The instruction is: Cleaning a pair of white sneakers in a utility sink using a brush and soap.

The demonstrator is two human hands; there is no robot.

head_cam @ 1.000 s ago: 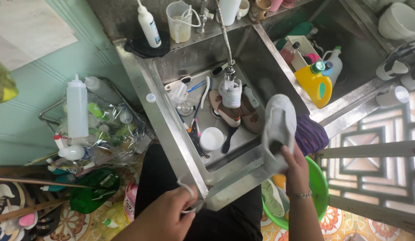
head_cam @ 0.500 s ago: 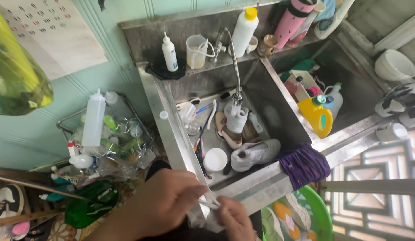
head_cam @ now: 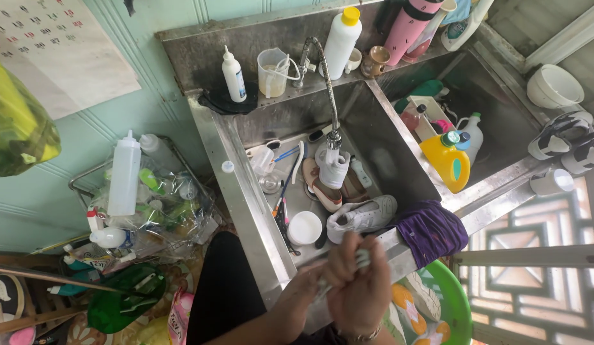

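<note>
Wringing a white shoelace, right hand and left hand pinch it together at 6 o'clock below the white sneaker.

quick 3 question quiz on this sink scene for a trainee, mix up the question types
1. True or false: the white shoe lies on its side in the left sink basin.
2. Which thing drapes over the sink's front edge? A) purple cloth B) green towel C) red apron
3. Fill in: both hands, the left hand and right hand, are closed on a pale ____.

Key: 1 true; 2 A; 3 lace, or a thin strip like one; too small to be sure.
</note>
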